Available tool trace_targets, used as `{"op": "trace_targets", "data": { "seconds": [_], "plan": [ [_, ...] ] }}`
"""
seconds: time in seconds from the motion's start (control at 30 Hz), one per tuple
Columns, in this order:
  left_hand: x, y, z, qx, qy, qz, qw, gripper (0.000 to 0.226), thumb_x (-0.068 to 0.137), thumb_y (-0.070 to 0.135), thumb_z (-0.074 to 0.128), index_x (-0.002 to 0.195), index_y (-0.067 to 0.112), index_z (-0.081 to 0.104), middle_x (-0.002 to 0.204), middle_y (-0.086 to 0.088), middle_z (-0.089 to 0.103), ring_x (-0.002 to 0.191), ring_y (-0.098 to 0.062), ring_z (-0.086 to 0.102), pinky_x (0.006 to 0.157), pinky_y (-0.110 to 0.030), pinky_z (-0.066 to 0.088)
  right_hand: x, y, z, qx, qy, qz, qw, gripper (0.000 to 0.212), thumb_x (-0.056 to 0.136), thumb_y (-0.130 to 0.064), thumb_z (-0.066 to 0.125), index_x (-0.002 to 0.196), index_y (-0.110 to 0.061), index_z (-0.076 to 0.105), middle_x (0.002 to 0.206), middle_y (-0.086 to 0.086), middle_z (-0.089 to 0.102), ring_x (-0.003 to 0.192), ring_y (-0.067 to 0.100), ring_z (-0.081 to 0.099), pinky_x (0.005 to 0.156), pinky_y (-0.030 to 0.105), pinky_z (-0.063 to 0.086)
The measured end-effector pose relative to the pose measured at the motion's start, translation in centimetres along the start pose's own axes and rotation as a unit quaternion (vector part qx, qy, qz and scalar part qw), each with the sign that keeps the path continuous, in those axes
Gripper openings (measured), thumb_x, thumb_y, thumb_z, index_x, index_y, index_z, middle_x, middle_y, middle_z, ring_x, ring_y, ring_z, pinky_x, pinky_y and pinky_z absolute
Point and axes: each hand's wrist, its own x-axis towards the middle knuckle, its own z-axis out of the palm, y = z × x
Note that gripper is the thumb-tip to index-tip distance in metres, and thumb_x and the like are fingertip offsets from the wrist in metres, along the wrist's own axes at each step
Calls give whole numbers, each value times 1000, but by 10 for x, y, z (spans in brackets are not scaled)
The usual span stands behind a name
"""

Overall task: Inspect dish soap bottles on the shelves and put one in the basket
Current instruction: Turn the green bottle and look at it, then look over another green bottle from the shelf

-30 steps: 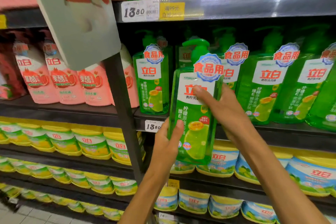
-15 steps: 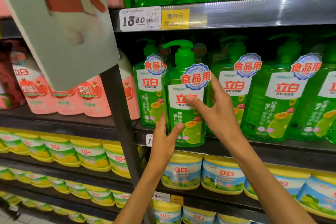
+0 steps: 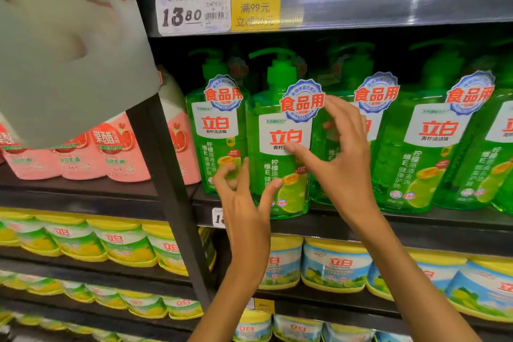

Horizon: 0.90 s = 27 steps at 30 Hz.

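Green dish soap bottle [image 3: 277, 169] upright at the shelf [image 3: 388, 223] front edge, left hand [image 3: 244, 200] fingers spread loosely beside it, right hand [image 3: 341, 158] fingers wide, thumb touching its label

Pink refill pouches [image 3: 83, 155] on left shelf bay; yellow-lidded tubs [image 3: 336, 266] on lower shelves; price tag [image 3: 193, 12] and yellow promo tag [image 3: 255, 12] on upper shelf edge.
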Motion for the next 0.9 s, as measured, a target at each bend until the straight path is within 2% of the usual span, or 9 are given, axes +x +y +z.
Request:
{"op": "trace_targets", "data": {
  "seconds": [0.13, 0.2, 0.3, 0.4, 0.53, 0.67, 0.73, 0.8, 0.9],
  "plan": [
    [1, -2, 3, 27, 37, 28, 999, 63, 85, 46, 56, 139, 14, 45, 120, 0, 48, 108, -22, 52, 85, -38, 51, 1, 2, -6, -77, -39, 1, 996, 79, 75, -29, 82, 142, -9, 46, 127, 10, 49, 118, 25, 46, 95, 44, 45],
    [3, -3, 6, 34, 55, 31, 997, 61, 86, 42, 58, 139, 13, 44, 120, -5, 52, 107, -25, 52, 82, -46, 51, 2, -2, -3, -130, -15, 3, 991, 81, 72, -34, 83, 141, -12, 48, 110, 11, 51, 102, 27, 51, 81, 40, 49],
    [7, -4, 12, 43, 63, 44, 996, 62, 89, 28, 65, 142, 11, 38, 125, -10, 50, 111, -27, 51, 87, -47, 50, 5, -8, 6, -206, 17, 2, 978, 81, 69, -40, 84, 138, -12, 52, 94, 12, 54, 86, 29, 52, 68, 34, 40],
    [4, -5, 20, 91, 44, 61, 993, 71, 85, 19, 70, 145, 10, 33, 134, -13, 44, 125, -22, 39, 102, -37, 40, 7, -8, 13, -246, 31, 15, 969, 79, 71, -44, 80, 137, -12, 52, 90, 11, 59, 84, 28, 54, 67, 31, 32],
    [2, -4, 27, 144, 16, 62, 988, 76, 82, 17, 73, 145, 6, 33, 139, -17, 43, 125, -30, 40, 103, -43, 37, 9, -10, 18, -286, 30, 21, 958, 76, 78, -45, 75, 141, -12, 48, 94, 8, 62, 89, 25, 56, 69, 26, 26],
    [-2, 2, 27, 161, 42, 70, 984, 74, 78, 11, 77, 141, 4, 39, 136, -20, 43, 124, -25, 36, 103, -39, 34, 3, -12, 3, -215, 26, 21, 976, 64, 85, -37, 71, 139, -10, 49, 98, 8, 59, 90, 23, 55, 68, 32, 42],
    [-8, 9, 27, 134, 62, 118, 982, 65, 80, 9, 73, 137, 4, 44, 133, -17, 46, 119, -23, 36, 101, -33, 30, 5, -12, -20, -170, 106, 3, 980, 56, 87, -32, 71, 131, -3, 53, 100, 13, 58, 90, 28, 56, 75, 40, 47],
    [-11, 20, 33, 104, 42, 159, 981, 55, 84, 10, 68, 135, 5, 47, 129, -14, 51, 117, -23, 41, 101, -34, 33, 15, -8, -45, -224, 149, -3, 963, 61, 88, -41, 67, 130, 0, 51, 112, 18, 57, 103, 35, 54, 89, 44, 41],
    [-14, 39, 51, 143, -40, 166, 975, 62, 83, 17, 71, 137, 4, 45, 132, -15, 50, 123, -31, 44, 105, -43, 38, 41, 0, -71, -392, 33, 20, 919, 87, 81, -69, 53, 123, 7, 50, 117, 25, 55, 115, 40, 48, 102, 48, 28]
  ]
}}
